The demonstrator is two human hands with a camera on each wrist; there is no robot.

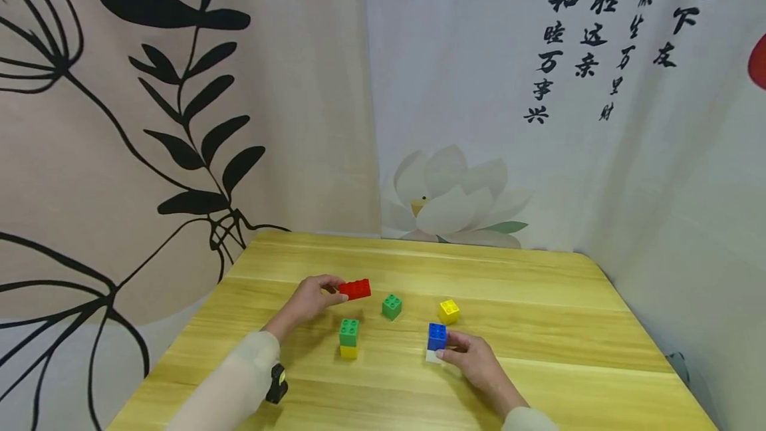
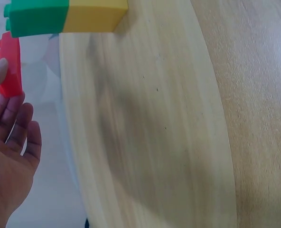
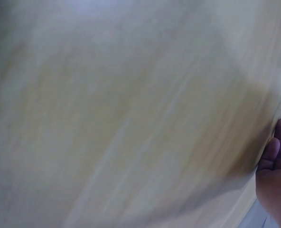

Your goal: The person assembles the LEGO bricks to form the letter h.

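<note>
Pale sleeve [image 1: 221,381] is spanning the left side of the counter [image 1: 556,324]; the left grip [image 1: 310,299] is pinching a red brick [image 1: 356,289], long axis running roughly along the far edge, beyond the nearby green-and-yellow stack [image 1: 349,336]. Nearer the right edge, the right grip [image 1: 477,359] is pinching a blue-and-white stack [image 1: 436,338].

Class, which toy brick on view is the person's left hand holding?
The long red plastic brick, pinched in the left hand. No other brick is red or as long; the right hand holds the blue-on-white stack.

cream sleeves [image 1: 230,381], black wrist device [image 1: 277,383]
</note>
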